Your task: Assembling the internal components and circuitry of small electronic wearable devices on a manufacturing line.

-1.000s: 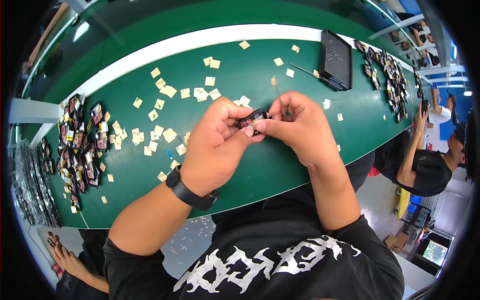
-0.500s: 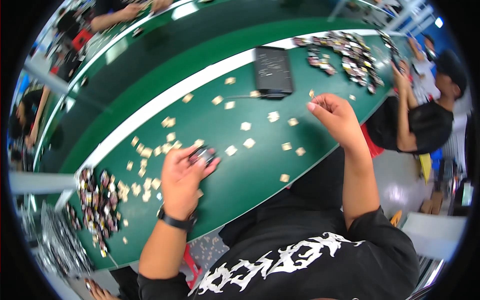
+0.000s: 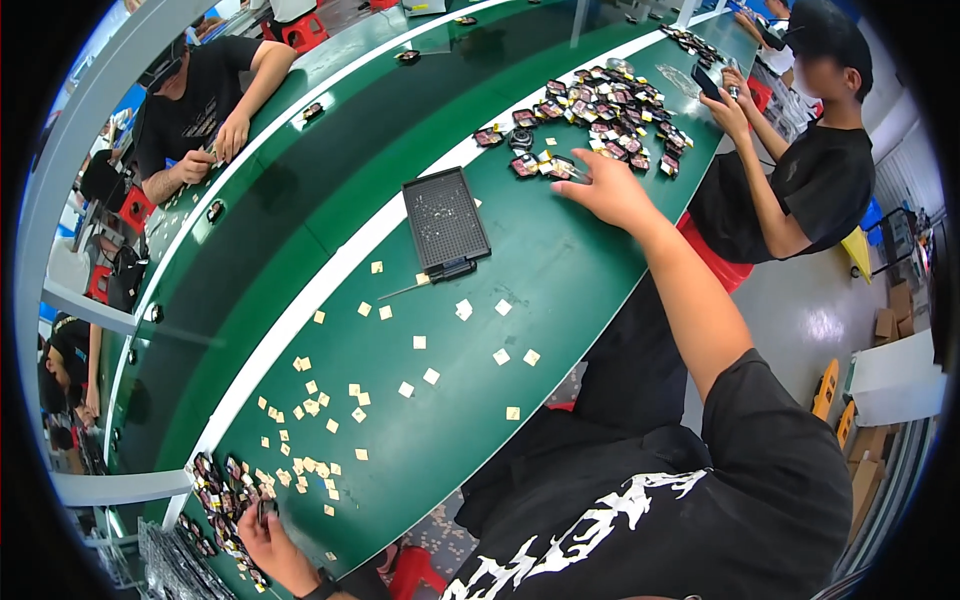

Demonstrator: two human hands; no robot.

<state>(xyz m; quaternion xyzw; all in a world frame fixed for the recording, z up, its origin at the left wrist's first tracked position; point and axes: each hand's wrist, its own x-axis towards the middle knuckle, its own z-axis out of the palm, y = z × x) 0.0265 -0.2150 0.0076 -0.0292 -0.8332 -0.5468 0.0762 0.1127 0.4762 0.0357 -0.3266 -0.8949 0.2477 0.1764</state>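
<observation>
My left hand [image 3: 275, 552] is low at the left, its fingers closed round a small dark device [image 3: 267, 509] at the edge of the left pile of devices [image 3: 215, 490]. My right hand [image 3: 615, 190] reaches over the far part of the green table, thumb and forefinger apart. Its fingertips are beside a small black device with a pale tag [image 3: 562, 167], at the near edge of the right pile of similar devices [image 3: 610, 105]. Whether they touch it I cannot tell. Many small pale square pieces [image 3: 311, 405] lie scattered on the table between my hands.
A black gridded tray [image 3: 446, 215] with tiny bits stands mid-table, a screwdriver [image 3: 452, 270] along its near edge. Beyond a white divider [image 3: 330, 262] runs a dark green belt [image 3: 290, 225] carrying some devices. A co-worker [image 3: 800, 180] sits at right; another [image 3: 205, 110] works across.
My left hand has moved down and left to the left pile with its device. My right hand, earlier pinching something small, has opened and reached to the right pile. The view has shifted.
</observation>
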